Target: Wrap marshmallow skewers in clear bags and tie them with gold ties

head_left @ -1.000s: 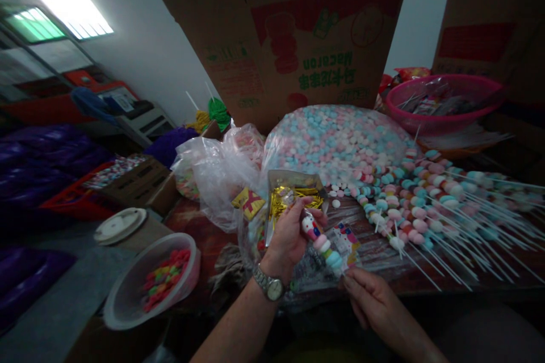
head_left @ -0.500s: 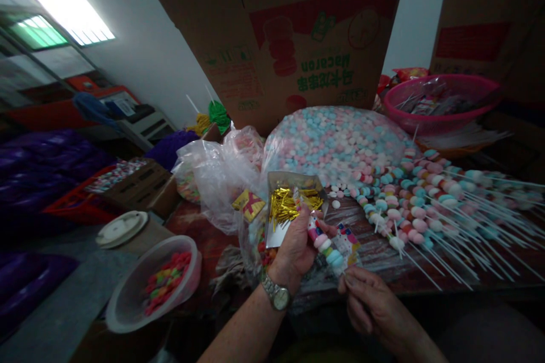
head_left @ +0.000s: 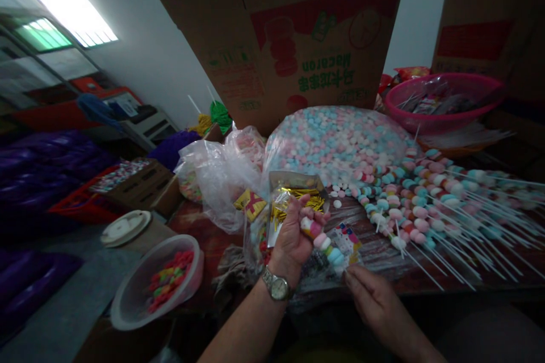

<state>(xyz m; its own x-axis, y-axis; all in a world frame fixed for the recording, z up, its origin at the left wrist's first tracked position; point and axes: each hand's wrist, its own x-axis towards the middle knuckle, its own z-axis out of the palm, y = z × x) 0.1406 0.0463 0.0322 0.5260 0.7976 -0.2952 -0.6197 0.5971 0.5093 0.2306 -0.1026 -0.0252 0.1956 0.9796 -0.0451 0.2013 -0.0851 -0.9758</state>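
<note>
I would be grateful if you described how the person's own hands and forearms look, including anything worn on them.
The left hand and right hand are ungloved, and no sleeve shows on either forearm. A silver-coloured wristwatch with a round, pale dial and metal bracelet is on the left wrist.

The candy skewer slants between the left hand and the right hand, its rounded pink, green and pale-blue pieces stacked face to face (the uppermost, from where I stand, partly hidden).
</note>
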